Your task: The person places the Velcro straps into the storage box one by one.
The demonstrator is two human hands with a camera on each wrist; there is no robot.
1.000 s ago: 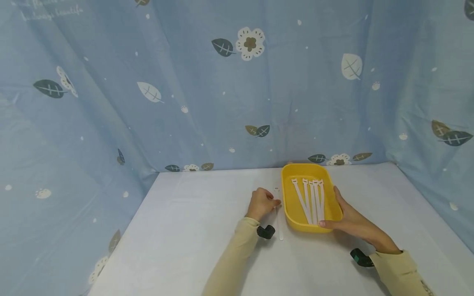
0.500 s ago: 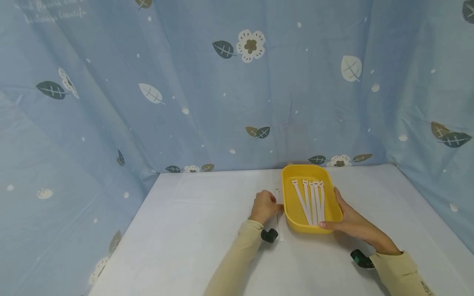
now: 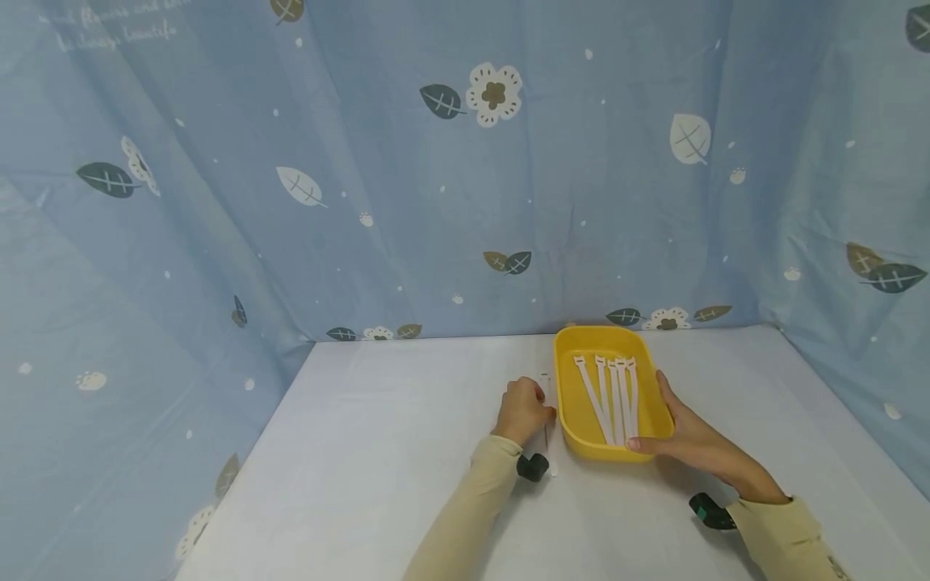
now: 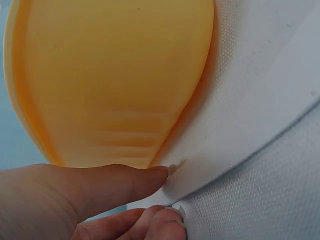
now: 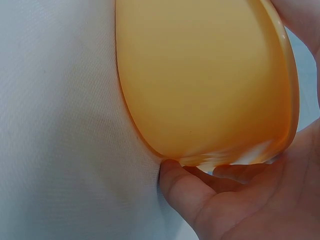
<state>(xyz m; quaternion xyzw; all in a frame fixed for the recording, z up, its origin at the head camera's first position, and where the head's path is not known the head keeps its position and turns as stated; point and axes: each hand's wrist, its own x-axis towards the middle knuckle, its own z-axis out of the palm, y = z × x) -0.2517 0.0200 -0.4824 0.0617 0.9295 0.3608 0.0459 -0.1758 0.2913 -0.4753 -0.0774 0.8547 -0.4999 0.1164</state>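
In the head view, my left hand (image 3: pixel 522 411) is beside the left wall of a yellow plastic tray (image 3: pixel 590 446). Thumb and curled fingertips pinch a white strap-style cable tie (image 3: pixel 554 470) along its length; its slotted head points away from me. The left wrist view has this cable tie (image 4: pixel 260 125) running out from the fingertips, the thumb close to the tray wall. My right hand (image 3: pixel 693 436) grips the tray at its near right corner, thumb over the rim. In the right wrist view, fingers hold the outside of the tray (image 5: pixel 200 80), low near the table.
Several matching white cable ties (image 3: pixel 616 399) lie side by side inside the tray, slotted heads at the far end. A white cloth covers the table (image 3: pixel 378 452). Behind it hangs a blue curtain (image 3: pixel 407 202) with leaves and flowers, close to the tray's far end.
My left hand has slid slightly toward me and to the right along the cable tie, closer to the tray. My right hand and the tray have stayed in place.
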